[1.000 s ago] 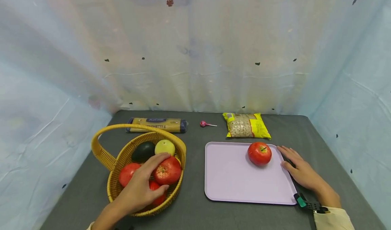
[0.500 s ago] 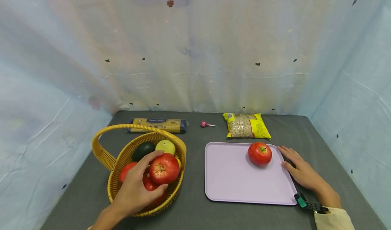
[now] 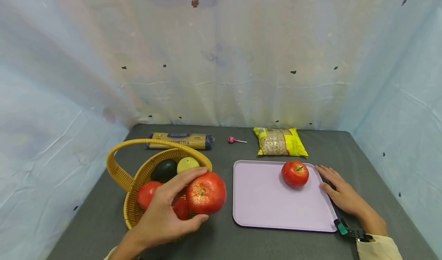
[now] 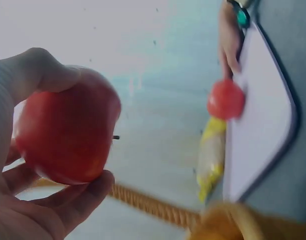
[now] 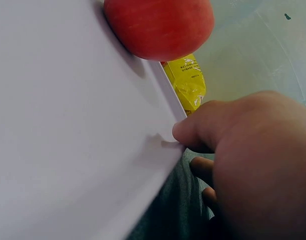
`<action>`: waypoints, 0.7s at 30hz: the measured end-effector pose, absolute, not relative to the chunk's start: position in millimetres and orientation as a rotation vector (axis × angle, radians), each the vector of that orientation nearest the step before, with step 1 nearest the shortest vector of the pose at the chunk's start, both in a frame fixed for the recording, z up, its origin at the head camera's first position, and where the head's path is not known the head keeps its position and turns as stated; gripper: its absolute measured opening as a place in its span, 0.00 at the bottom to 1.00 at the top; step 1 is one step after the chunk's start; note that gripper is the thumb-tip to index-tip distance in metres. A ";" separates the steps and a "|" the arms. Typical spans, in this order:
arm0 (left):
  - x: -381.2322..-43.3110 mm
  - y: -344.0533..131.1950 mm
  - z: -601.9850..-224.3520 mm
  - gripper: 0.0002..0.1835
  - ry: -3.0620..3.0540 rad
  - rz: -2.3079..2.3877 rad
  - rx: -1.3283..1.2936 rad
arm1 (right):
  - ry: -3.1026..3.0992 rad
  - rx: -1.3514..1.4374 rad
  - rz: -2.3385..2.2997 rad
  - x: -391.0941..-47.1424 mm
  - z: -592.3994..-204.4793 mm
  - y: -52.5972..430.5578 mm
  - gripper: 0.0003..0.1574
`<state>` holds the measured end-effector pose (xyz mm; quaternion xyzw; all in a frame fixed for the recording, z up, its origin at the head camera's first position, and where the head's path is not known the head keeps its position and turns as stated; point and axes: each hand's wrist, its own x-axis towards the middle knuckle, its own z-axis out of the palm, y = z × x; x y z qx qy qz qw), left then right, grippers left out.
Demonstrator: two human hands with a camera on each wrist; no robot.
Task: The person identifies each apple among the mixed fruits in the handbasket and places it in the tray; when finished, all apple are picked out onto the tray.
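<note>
My left hand (image 3: 169, 210) grips a red apple (image 3: 206, 193) between thumb and fingers, over the right side of the yellow wicker basket (image 3: 128, 210). In the left wrist view the apple (image 4: 68, 127) shows its stem pointing away from the palm. Inside the basket lie a dark green avocado-shaped fruit (image 3: 164, 171), a yellow-green apple (image 3: 188, 164) and red fruits (image 3: 147, 194), partly hidden by the hand. My right hand (image 3: 342, 192) rests with relaxed fingers at the right edge of the lilac tray (image 3: 266, 210), a fingertip touching its rim. Another red apple (image 3: 295, 174) sits on the tray.
Along the back of the grey table (image 3: 224, 244) lie a spaghetti pack (image 3: 193, 141), a pink lollipop (image 3: 232, 139) and a yellow bag (image 3: 276, 141) with a clear window. The basket's tall handle (image 3: 117, 171) arches over its left and back side. Pale curtains (image 3: 221, 79) enclose the table.
My left hand has lifted the red apple from among the fruit and carried it rightward, past the basket's right rim. The right hand and the tray have stayed where they were.
</note>
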<state>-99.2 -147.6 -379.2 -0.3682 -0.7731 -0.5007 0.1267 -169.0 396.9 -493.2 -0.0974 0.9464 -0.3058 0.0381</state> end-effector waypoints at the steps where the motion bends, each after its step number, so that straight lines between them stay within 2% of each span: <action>1: -100.3 -142.2 -377.3 0.50 -2.240 -1.475 -1.110 | 2.903 -0.296 -0.939 -168.9 -492.8 397.1 0.42; 21: -119.8 -19.1 -349.4 0.47 -2.112 -1.391 -1.654 | 2.923 -0.312 -0.938 -168.9 -494.2 399.0 0.41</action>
